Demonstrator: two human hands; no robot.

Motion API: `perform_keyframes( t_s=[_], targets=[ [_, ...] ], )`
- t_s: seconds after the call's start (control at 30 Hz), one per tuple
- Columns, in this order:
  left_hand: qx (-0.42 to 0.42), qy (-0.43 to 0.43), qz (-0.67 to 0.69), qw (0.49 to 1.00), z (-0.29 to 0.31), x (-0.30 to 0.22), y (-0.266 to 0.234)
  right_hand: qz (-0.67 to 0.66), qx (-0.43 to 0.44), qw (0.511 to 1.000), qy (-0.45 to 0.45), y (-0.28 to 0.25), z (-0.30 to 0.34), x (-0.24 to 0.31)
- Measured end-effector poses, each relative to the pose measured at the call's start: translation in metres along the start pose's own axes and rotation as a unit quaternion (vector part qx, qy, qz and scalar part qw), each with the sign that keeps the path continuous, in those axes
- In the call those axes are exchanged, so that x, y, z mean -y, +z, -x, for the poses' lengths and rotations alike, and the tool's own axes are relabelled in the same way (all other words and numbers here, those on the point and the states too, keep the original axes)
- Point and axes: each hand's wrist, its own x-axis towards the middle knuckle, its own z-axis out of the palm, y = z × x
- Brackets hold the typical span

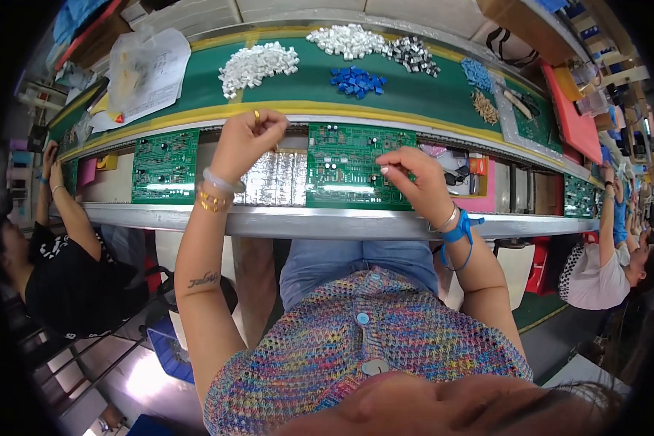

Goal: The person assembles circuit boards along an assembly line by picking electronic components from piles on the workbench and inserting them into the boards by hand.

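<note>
A green circuit board lies in the rail track in front of me, with small black and white parts on it. My right hand is over the board's right side, thumb and forefinger brought close together. A tiny white spot shows at the fingertips; I cannot make out whether it is a part or a nail. Left of the board, my left hand hovers above the track, its fingers pinched. A small thin tan bit shows below those fingertips, too small to name. A second green board sits farther left on the track.
Beyond the track, a green bench top carries piles of white connectors, blue components, black-and-white parts and tan parts. Papers lie at the left. A metal rail runs along the near side. People work on both sides.
</note>
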Motion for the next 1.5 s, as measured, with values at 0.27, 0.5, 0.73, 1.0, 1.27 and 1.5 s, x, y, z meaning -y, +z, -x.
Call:
perform_keyframes(
  t_s=[0.27, 0.5, 0.73, 1.0, 1.27, 1.5],
  targets=[
    [0.073, 0.008, -0.225, 0.972, 0.058, -0.011, 0.039, 0.026, -0.058, 0.998, -0.017, -0.007, -0.002, -0.007],
    [-0.012, 0.063, -0.329, 0.942, 0.063, -0.006, 0.053, 0.064, -0.104, 0.988, -0.091, -0.005, 0.0, -0.013],
    [-0.004, 0.149, -0.397, 0.906, 0.053, -0.007, 0.056, 0.053, -0.109, 0.991, -0.064, -0.005, 0.003, -0.014],
    [-0.001, 0.193, -0.47, 0.862, 0.056, -0.009, 0.056, 0.065, -0.111, 0.989, -0.066, -0.004, 0.001, -0.013],
    [-0.118, 0.144, -0.378, 0.907, 0.01, -0.022, 0.011, 0.055, -0.102, 0.993, -0.038, -0.004, 0.006, -0.013],
    [-0.223, 0.138, -0.453, 0.852, -0.063, 0.013, -0.035, 0.061, -0.097, 0.993, -0.036, 0.0, 0.012, -0.005]
  ],
)
